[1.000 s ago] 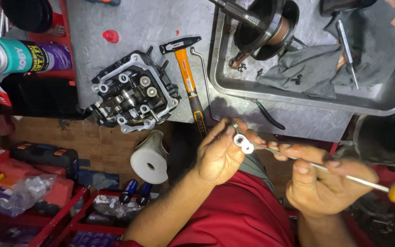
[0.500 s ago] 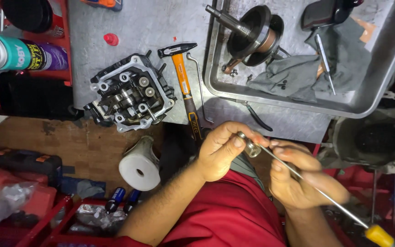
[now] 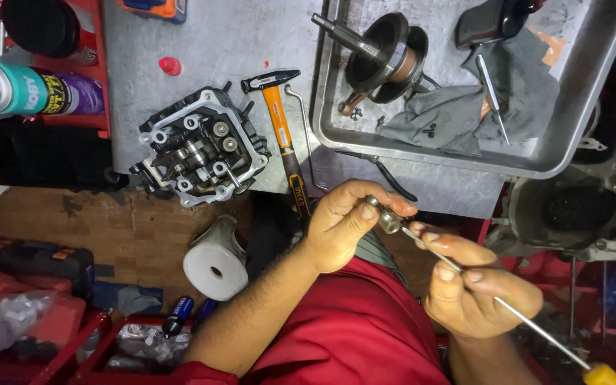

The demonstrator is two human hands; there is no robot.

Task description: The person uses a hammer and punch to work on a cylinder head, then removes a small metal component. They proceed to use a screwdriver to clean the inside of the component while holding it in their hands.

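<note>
Head view, nearest first: the right hand [image 3: 480, 292] is closed around the thin steel shaft of a long screwdriver [image 3: 497, 301], whose yellow handle pokes out at the bottom right corner. The shaft runs up and left to a small metal part [image 3: 386, 217], a short cylinder with a collar, and its tip meets that part. The left hand [image 3: 347, 221] pinches the part between thumb and fingertips, just above the person's red shirt [image 3: 351, 328]. Both hands hang in front of the near edge of the desk [image 3: 222, 43], not resting on it.

Left of the forearm stands a white roll of paper [image 3: 215, 260], and below it a red tray with small dark bottles. On the desk's near edge lies a hammer [image 3: 284, 132] with an orange and black handle, its black head pointing away; a thin bent rod lies just beside it. To its left sits a dark engine head [image 3: 197, 146] with its valve gear showing. A small red cap [image 3: 170, 65] lies farther back. At the right, a metal tray [image 3: 572, 107] holds a crankshaft [image 3: 379, 53], a grey rag [image 3: 458, 114] and a second slim screwdriver. A spray can [image 3: 30, 89] lies on the red shelf at the far left.
</note>
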